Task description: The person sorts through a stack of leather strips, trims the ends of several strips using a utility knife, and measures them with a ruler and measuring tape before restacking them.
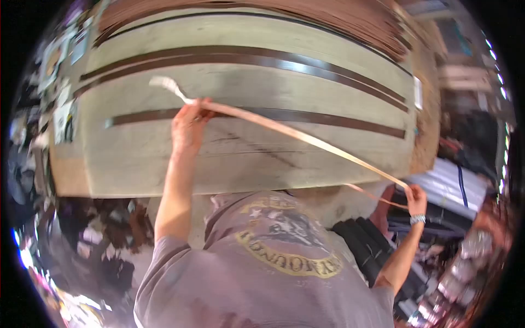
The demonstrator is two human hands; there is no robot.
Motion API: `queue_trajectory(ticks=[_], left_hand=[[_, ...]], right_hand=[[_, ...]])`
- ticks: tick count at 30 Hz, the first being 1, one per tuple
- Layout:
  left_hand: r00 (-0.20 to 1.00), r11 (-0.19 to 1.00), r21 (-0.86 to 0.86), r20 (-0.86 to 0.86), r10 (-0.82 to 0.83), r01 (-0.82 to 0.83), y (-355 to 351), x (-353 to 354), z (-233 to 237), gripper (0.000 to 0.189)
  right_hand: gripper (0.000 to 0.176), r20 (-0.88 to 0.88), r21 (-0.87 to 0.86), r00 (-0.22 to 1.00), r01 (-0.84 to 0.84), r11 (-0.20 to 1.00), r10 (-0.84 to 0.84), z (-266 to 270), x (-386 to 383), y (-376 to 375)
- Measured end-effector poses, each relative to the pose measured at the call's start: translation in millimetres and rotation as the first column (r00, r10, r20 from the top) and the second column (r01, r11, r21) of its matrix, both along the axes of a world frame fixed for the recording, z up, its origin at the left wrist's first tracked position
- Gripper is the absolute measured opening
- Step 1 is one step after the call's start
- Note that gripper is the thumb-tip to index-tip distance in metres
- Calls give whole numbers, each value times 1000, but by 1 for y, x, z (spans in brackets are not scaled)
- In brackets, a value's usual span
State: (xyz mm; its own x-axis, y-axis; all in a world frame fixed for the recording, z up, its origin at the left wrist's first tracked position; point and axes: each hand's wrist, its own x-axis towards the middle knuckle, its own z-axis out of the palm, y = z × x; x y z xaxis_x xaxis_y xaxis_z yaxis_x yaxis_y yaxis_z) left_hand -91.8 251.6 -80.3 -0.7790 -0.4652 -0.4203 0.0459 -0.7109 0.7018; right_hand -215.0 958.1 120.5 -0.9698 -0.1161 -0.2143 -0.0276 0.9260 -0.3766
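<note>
A long, narrow tan strip (306,138) stretches taut across the front of the worktable (147,158). My left hand (188,123) pinches it at one end, where a whitish piece (167,85) sticks out past the fingers. At the right, beyond the table's front edge, my right hand (415,199) grips the strip, and a further length hangs back from it toward the table edge. Beneath the strip, a dark brown strip (350,120) lies flat on the table.
Two more dark brown strips (229,54) lie farther back on the table. Brown sheets (262,19) are stacked at the far edge. Black rolls (363,246) stand by my right side, with a silvery bundle (454,183) beyond.
</note>
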Motion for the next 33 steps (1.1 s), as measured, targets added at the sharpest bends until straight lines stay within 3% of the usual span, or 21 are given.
queue_trajectory(ticks=[2, 3, 5, 6, 7, 9, 12, 14, 16, 17, 18, 19, 20, 21, 23, 24, 26, 27, 29, 31, 33], left_hand=[[999, 999, -10, 16, 34, -34, -4, 5, -3, 23], [997, 996, -61, 48, 64, -61, -4, 4, 6, 21], [989, 988, -104, 84, 120, -111, -9, 4, 5, 22], [986, 984, -126, 90, 141, -129, -12, 4, 6, 22], [983, 980, -144, 96, 155, -140, -14, 4, 8, 23], [980, 971, -187, 104, 172, -150, -20, 7, 9, 24], [963, 945, -296, 178, 200, -142, -19, 7, 12, 22], [934, 888, -456, 286, 213, -63, -4, -2, 16, 22], [916, 553, -748, 393, -75, 367, 40, -21, 49, 27], [805, 455, -676, 389, -449, 580, 64, -29, 84, 42], [870, 230, -866, 354, -344, 444, 131, -28, 53, 70], [557, 239, -659, 326, -764, 713, 149, -31, 94, 80], [516, 221, -765, 166, -840, 605, 151, -37, 146, 80], [478, 324, -879, -130, -868, 349, 190, -44, 124, 68], [427, 433, -697, -198, -882, 571, 224, -40, 133, 47], [384, 400, -643, -174, -907, 653, 222, -43, 130, 42], [289, 323, -511, -146, -946, 797, 209, -48, 137, 35], [298, 324, -590, -144, -944, 740, 198, -49, 134, 33], [305, 308, -728, -142, -942, 613, 164, -45, 119, 31], [275, 269, -631, -91, -957, 728, 126, -36, 106, 30], [322, 287, -631, -61, -945, 721, 97, -23, 93, 31]], right_hand=[[7, 64, -123, 997, 51, 991, -44, -27, -26, 65], [7, 63, -322, 976, 218, 922, -209, -47, -35, 105], [20, 129, -247, 971, 230, 941, -203, -53, -60, 138], [18, 126, -315, 978, 197, 928, -165, -56, -68, 141], [8, 34, -240, 987, 159, 958, -155, -44, -67, 105], [8, 81, -397, 970, 244, 885, -231, -50, -78, 93], [17, 208, -27, 952, 233, 972, -223, -35, -94, 72], [35, 440, -306, 888, 288, 907, -134, 18, -63, -71], [44, 500, -671, 854, 274, 689, 147, 29, -29, -175], [49, 531, -726, 814, 296, 621, 233, 28, -16, -201], [53, 485, -796, 803, 242, 554, 346, 24, -1, -232], [55, 398, -864, 819, 184, 469, 414, 23, 12, -261], [55, 344, -890, 861, 172, 423, 373, 25, 24, -284], [55, 290, -912, 900, 158, 378, 325, 27, 31, -302], [48, 53, -767, 980, -83, 636, 192, 33, 39, -315], [44, -86, -641, 985, -168, 749, 148, 34, 42, -314], [32, -112, -169, 963, -262, 950, 246, 38, 38, -266], [26, -110, 95, 950, -283, 954, 293, 41, 35, -238], [11, -112, 233, 958, -232, 944, 263, 42, 40, -195], [13, -274, 166, 947, -127, 978, 170, 34, 57, -129], [24, -186, 588, 912, -195, 785, 366, 53, 69, -49]])
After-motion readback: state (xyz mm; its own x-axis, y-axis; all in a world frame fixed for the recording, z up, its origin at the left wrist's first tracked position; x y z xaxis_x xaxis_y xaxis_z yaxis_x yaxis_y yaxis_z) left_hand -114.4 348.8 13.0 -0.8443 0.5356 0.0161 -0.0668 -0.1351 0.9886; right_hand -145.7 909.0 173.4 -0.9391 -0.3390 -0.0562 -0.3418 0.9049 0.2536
